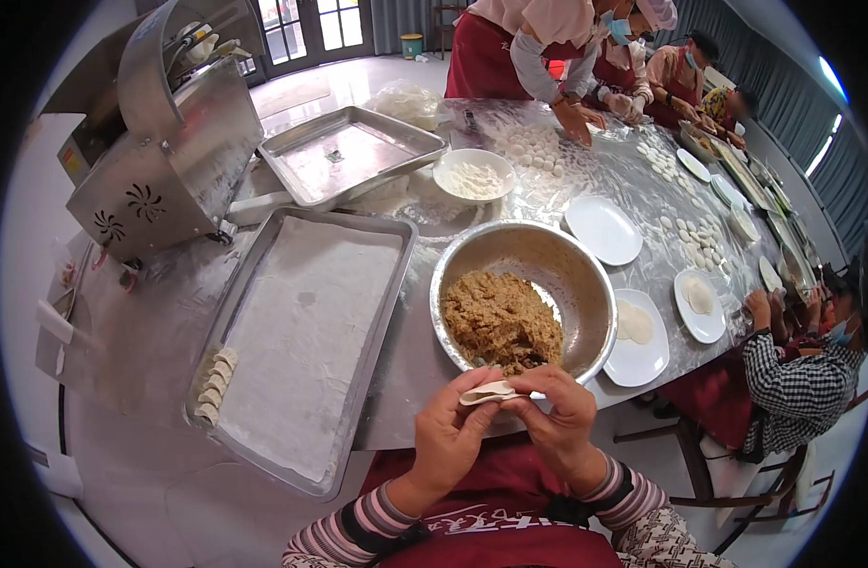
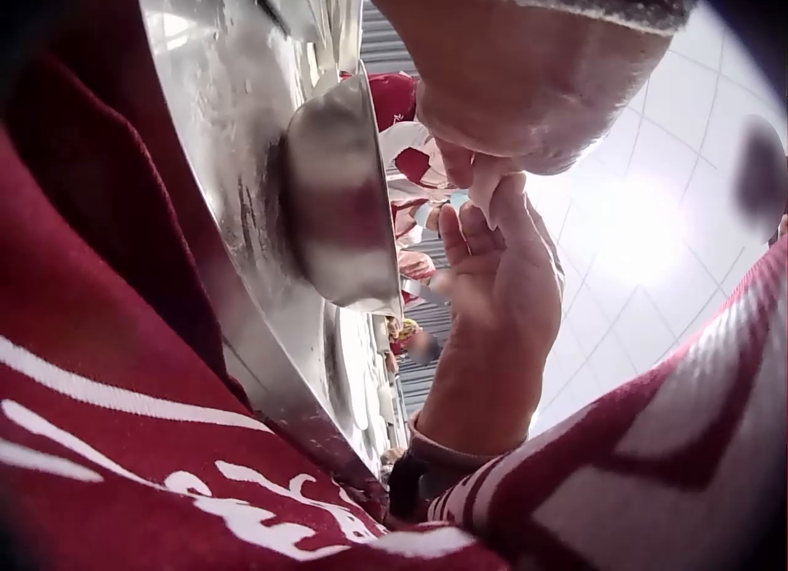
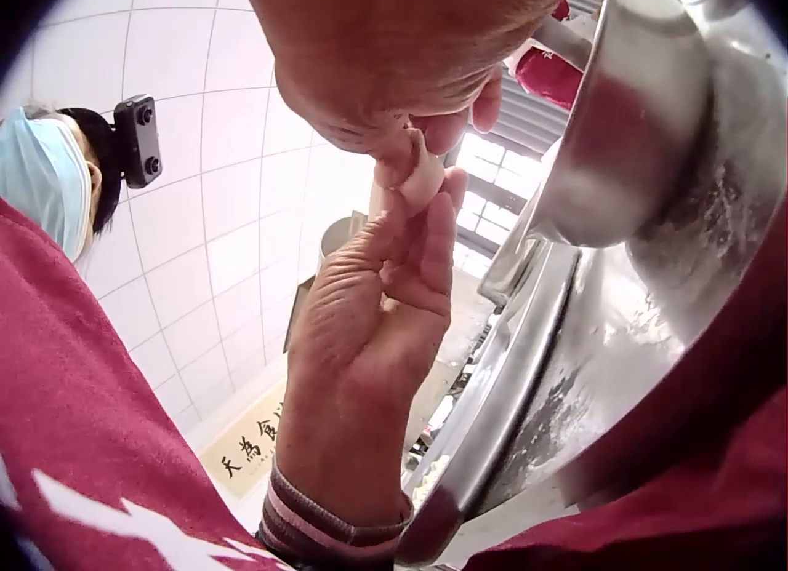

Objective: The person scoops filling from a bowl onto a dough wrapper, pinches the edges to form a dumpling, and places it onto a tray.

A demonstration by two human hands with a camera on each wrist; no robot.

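Both hands meet in front of the body, at the near rim of a metal bowl [image 1: 585,284] of brown minced filling [image 1: 500,317]. Between them is a folded dumpling [image 1: 486,392], its pale wrapper doubled over. My left hand [image 1: 453,435] pinches one end between thumb and fingers. At the other end my right hand [image 1: 557,421] pinches the wrapper edge with thumb and forefinger. The right wrist view shows the dumpling [image 3: 424,177] as a pale curved piece between the fingertips. A spoon-like metal end shows in the filling just beyond the fingers.
Left of the bowl lies a floured tray [image 1: 301,303] with a short row of finished dumplings [image 1: 216,386]. Plates with round wrappers [image 1: 635,322] stand to the right. Behind are a flour bowl [image 1: 474,177], an empty metal tray [image 1: 348,142] and a steel machine [image 1: 169,142]. Several people work across the table.
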